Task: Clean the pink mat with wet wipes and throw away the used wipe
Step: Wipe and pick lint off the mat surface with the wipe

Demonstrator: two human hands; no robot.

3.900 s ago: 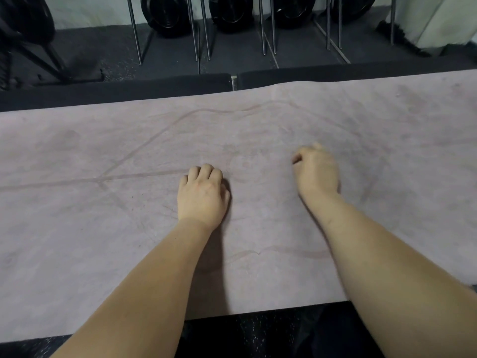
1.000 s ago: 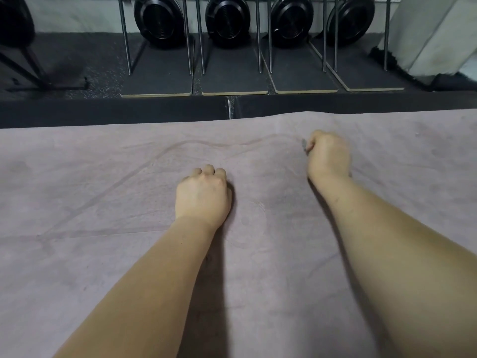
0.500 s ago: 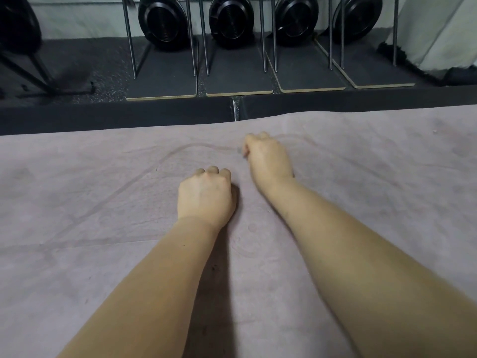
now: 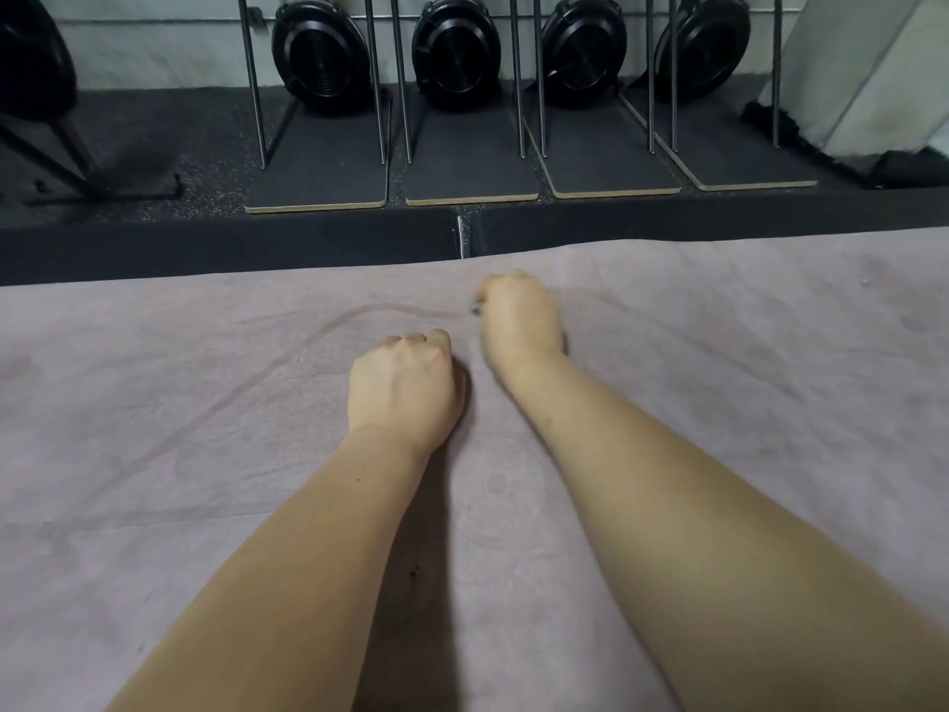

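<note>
Pressing into the pink mat (image 4: 744,403) with both fists curled

Both bare forearms reach out over the mat, which fills the whole lower part of the view. The left hand (image 4: 403,388) sits near the mat's middle, balled up with its knuckles facing the mat's far edge and its fingers tucked under. It rests on the fabric, and nothing shows inside it. The right hand (image 4: 521,321) lies just beside it, a little closer to the mat's far edge, with its fingers curled down tight. At its thumb side a small grey scrap pokes out, the wipe (image 4: 476,308), pinched in the fist and down against the mat. So little of it shows that its shape cannot be told. A faint curved streak (image 4: 359,313) arcs across the mat, running from the right hand's knuckles out past the left hand. Beyond the mat's far edge lies a strip of dark floor (image 4: 205,244). Past that stand flat boards (image 4: 318,161) with thin metal rods (image 4: 251,79) and round black discs (image 4: 321,56) in a row.
</note>
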